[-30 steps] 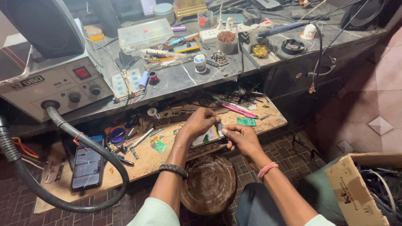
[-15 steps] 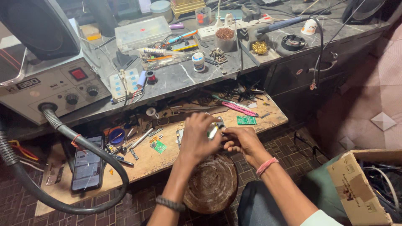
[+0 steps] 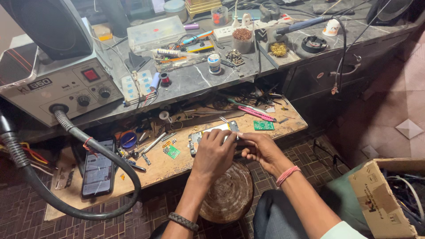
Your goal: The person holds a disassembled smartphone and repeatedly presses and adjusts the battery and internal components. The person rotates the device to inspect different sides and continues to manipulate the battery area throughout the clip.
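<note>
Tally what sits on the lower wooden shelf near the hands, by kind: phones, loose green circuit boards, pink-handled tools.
Phones: 2, the opened phone under the left hand and right hand, and the black phone lying screen-up.
Green circuit boards: 2, the small board and the larger board.
Pink-handled tools: 1, the pink tool.
Total: 5

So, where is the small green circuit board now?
The small green circuit board lies on the wooden shelf, right of both hands, just below the pink tool.

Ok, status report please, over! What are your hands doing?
Left hand and right hand both on the opened phone. Phone flat on wooden shelf. Green circuit board lies beside, clear.
</note>
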